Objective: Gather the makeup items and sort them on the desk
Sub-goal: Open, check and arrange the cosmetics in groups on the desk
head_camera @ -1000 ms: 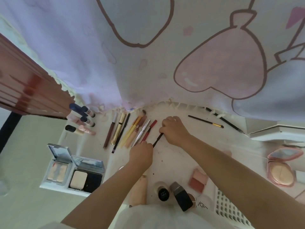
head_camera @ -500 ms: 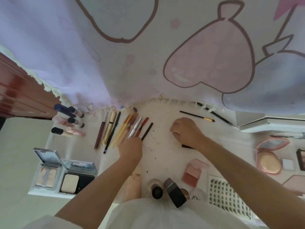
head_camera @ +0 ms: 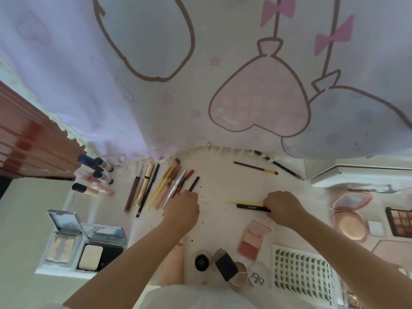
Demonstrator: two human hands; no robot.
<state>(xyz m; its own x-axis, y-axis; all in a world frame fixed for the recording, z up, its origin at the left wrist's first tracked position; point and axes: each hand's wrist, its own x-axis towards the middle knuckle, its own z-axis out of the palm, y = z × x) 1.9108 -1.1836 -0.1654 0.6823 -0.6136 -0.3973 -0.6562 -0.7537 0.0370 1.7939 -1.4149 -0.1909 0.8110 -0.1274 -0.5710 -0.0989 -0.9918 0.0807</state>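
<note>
On the desk [head_camera: 223, 188], the right hand [head_camera: 284, 207] pinches a black pen [head_camera: 250, 207] and a yellow stick [head_camera: 244, 202], while the left hand [head_camera: 184, 208], curled, touches the row of pens [head_camera: 160, 188] and may knock them crooked.

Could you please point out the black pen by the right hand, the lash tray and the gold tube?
black pen [head_camera: 250, 207]: head view, mid-barrel.
lash tray [head_camera: 301, 270]: head view, centre.
gold tube [head_camera: 144, 185]: head view, mid-body.
</note>
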